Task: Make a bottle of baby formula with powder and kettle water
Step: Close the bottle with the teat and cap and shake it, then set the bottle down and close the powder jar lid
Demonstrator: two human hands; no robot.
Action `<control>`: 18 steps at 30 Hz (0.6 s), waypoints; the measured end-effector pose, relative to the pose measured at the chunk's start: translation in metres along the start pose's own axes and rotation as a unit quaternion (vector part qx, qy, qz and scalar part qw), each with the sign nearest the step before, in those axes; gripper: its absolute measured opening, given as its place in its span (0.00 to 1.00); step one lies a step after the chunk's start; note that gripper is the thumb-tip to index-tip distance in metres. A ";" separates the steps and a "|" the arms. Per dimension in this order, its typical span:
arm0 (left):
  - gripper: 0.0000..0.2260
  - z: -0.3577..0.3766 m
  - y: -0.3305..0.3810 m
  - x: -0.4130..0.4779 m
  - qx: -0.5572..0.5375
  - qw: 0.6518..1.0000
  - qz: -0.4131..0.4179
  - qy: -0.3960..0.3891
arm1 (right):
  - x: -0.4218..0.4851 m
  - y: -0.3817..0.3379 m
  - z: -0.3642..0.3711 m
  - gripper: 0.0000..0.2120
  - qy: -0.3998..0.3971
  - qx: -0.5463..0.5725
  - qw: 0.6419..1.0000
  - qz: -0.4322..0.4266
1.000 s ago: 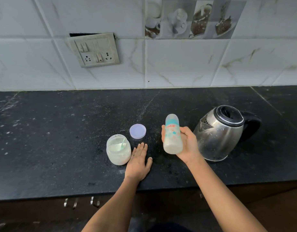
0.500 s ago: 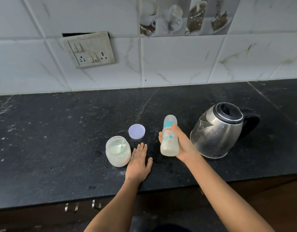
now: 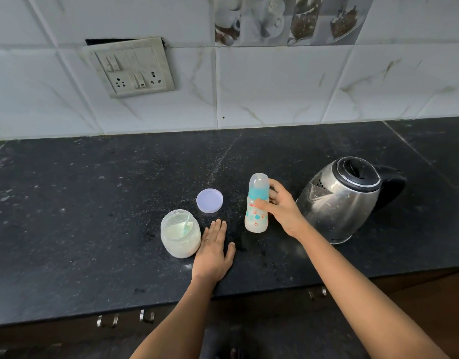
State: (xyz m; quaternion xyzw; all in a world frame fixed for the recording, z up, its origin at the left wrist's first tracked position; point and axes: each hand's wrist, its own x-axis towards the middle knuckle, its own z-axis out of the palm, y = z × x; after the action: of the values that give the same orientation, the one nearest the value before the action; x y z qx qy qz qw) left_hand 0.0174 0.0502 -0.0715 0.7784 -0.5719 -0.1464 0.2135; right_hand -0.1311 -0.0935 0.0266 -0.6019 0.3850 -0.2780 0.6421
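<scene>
Right hand on the baby bottle: your thumb lies across the printed front and your fingers curve round behind the teal collar, so the bottle sits clasped between them, loosely by the look of it. Bottle is upright at centre frame, clear cap on; its base looks to meet the black counter, though contact is hard to confirm. Pale milky content fills the lower body. Left hand lies palm down on the counter, lower centre, fingers straight and together, thumb out to the right, holding nothing; there is a ring on one finger. Its outer edge is just beside the powder jar; touching or not, cannot tell. The jar is open, with white powder and a pale scoop inside. The lilac lid lies flat on the counter above the jar, apart from it, between jar and bottle. The steel kettle stands right of your right hand, lid down, black handle toward the right edge. A switch plate sits askew on the tiled wall, upper left.
</scene>
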 end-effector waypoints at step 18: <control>0.27 0.002 0.003 -0.005 -0.017 0.999 0.026 0.035 | -0.013 0.023 -0.017 0.33 -0.100 -0.165 0.981 -0.033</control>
State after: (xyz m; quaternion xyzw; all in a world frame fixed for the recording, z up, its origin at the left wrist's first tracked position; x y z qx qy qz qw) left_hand 0.0129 0.0540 -0.0716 0.7643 -0.5815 -0.1229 0.2502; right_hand -0.1550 -0.0896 0.0066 -0.7365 0.3394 -0.1704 0.5597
